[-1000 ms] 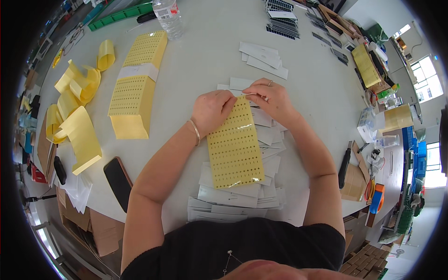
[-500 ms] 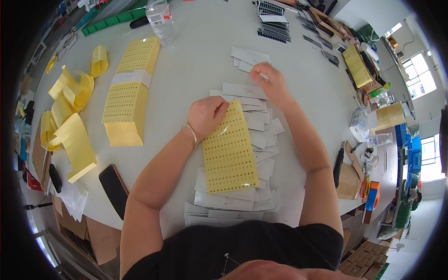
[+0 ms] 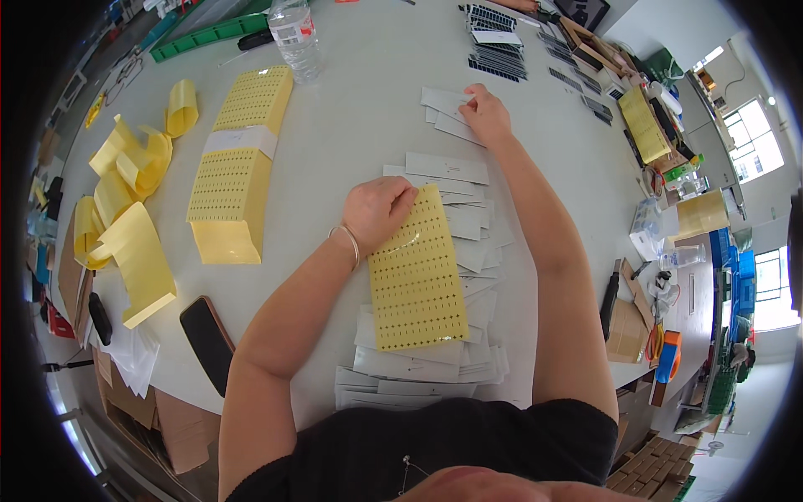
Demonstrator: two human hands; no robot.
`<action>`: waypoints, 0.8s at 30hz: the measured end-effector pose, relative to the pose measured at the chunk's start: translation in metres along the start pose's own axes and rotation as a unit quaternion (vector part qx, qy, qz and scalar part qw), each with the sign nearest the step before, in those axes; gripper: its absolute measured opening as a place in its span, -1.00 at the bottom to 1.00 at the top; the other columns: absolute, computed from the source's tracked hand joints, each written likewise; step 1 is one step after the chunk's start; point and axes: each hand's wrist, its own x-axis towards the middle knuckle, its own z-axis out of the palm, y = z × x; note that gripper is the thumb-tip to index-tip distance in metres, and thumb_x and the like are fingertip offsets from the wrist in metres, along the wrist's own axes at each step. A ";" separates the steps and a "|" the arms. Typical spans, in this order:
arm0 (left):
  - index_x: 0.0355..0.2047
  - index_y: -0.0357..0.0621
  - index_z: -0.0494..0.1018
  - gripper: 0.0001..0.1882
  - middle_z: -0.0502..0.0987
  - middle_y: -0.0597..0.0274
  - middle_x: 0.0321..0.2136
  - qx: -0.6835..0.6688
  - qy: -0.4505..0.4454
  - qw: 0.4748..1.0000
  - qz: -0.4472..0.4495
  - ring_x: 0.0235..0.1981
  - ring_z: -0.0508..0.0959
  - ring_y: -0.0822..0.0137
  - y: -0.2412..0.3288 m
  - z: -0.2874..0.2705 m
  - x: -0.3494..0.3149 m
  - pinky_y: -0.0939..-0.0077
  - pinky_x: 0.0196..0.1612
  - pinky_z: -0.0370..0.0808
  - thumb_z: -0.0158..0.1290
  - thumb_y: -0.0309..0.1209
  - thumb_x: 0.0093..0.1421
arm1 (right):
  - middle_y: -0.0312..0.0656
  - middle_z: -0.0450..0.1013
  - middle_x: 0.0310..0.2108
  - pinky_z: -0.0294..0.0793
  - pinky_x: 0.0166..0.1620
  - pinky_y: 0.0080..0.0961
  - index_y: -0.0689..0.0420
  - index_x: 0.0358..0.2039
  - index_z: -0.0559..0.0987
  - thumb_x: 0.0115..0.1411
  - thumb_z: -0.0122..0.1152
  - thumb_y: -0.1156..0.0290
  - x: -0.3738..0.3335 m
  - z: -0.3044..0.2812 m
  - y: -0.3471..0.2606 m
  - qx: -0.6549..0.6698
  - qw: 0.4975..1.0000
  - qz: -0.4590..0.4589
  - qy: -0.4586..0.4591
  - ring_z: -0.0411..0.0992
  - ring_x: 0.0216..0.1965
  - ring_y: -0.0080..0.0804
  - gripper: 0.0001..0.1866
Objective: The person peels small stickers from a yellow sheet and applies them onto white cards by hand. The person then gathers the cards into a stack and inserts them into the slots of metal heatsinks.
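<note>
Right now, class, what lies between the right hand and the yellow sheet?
The head view shows a strip of pale tabletop, then overlapping white cards, between the right hand and the yellow sheet.

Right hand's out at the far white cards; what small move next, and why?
I'd probably press the right hand lightly onto the far white cards: its bunched fingertips are right at that small pile, while the left hand is at the upper left corner of the dotted yellow sheet.
</note>
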 end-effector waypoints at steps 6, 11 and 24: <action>-0.52 -0.14 0.43 -0.85 0.48 0.23 -0.60 0.004 0.015 1.000 0.016 -0.55 0.49 0.19 0.000 0.000 -0.001 0.32 -0.47 0.44 0.03 -0.38 0.17 | -0.23 0.51 -0.27 0.41 -0.07 -0.33 0.01 0.00 0.40 0.01 0.26 0.21 -0.018 -0.023 -0.006 -0.022 0.994 -0.083 -0.061 0.44 -0.15 -0.27 -0.48; -0.52 -0.13 0.43 -0.86 0.48 0.25 -0.61 0.019 0.023 0.999 0.029 -0.57 0.49 0.20 -0.002 0.003 0.000 0.33 -0.49 0.44 0.04 -0.39 0.15 | -0.26 0.51 -0.31 0.42 -0.10 -0.42 0.04 -0.10 0.47 0.00 0.27 0.27 -0.032 -0.037 -0.010 0.086 0.990 0.014 -0.114 0.46 -0.22 -0.37 -0.58; -0.51 -0.19 0.44 -0.89 0.48 0.20 -0.61 0.013 0.032 0.999 0.037 -0.59 0.47 0.17 -0.006 0.006 0.000 0.36 -0.51 0.41 0.07 -0.44 0.12 | -0.25 0.52 -0.32 0.38 -0.12 -0.39 0.05 -0.37 0.63 0.12 0.15 0.45 -0.080 -0.030 -0.026 0.058 0.965 -0.246 -0.072 0.42 -0.24 -0.28 -0.89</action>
